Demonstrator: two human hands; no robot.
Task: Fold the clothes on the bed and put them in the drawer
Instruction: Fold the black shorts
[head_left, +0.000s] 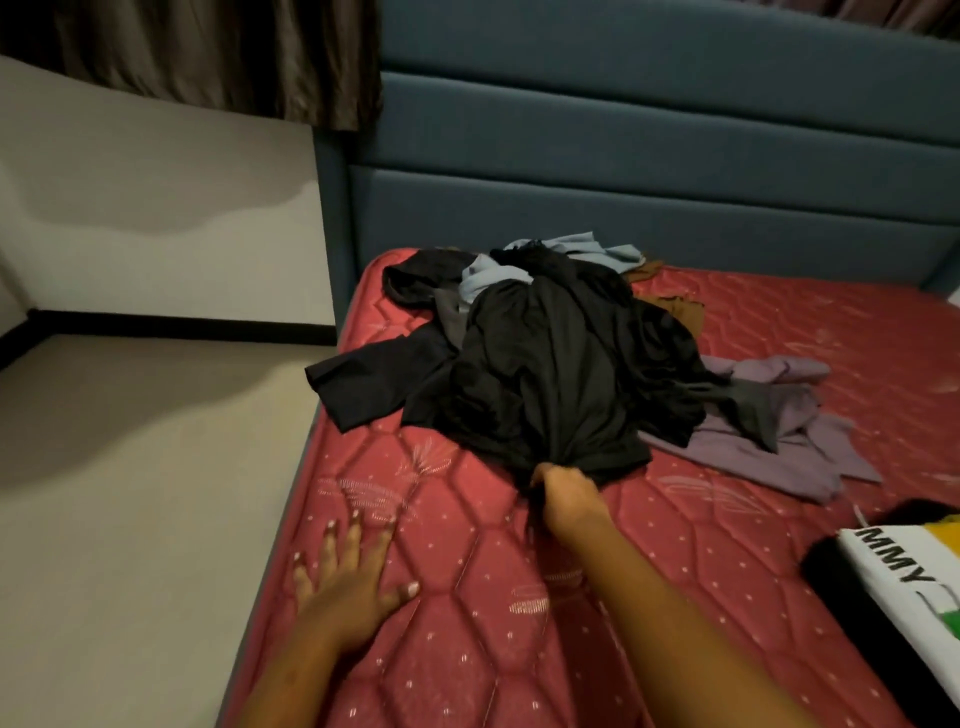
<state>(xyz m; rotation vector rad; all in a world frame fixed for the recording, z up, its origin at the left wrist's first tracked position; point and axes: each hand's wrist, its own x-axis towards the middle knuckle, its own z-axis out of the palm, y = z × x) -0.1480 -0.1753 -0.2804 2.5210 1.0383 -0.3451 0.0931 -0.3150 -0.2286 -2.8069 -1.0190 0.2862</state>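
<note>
Head view: on the bed (467, 639) the clothes (769, 441) are heaped far from me; the black garment (545, 379) runs lengthwise from heap toward me, its near end bunched in my right hand (563, 496); my left hand (348, 577) lies flat, fingers spread, near left, apart from the cloth.

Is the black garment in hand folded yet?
Not folded: the black garment lies crumpled, its near edge bunched in the right hand.

Black capital letters "MMY" (897, 557) printed on white item (917, 623) at right edge of view, lying on bed (467, 597). Letters turned sideways, running from far end toward near end. Start of word cut off at item's far edge. Cloth or bag: cannot tell.
</note>
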